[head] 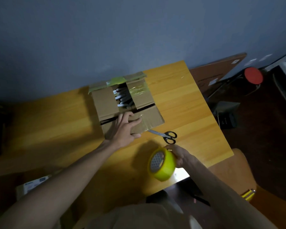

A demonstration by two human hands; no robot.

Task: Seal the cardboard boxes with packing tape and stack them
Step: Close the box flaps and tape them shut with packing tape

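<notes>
Head view. Left hand (124, 128): fingers spread and fairly straight, lying flat on the near flap of 1 cardboard box (106, 103), thumb at the flap's front edge. Right hand (178, 156): fingers curled round 1 roll of yellow packing tape (163, 164), held above the near edge of the wooden table (188, 100), near and to the right of the box. The box stands on the table against the wall; its 2 side flaps are folded in with a gap between them, and its far flap is raised. 1 pair of black-handled scissors (165, 136) lies just beside the box's near right corner, between the 2 hands. Print on a package (35, 184) at lower left is too blurred to read.
</notes>
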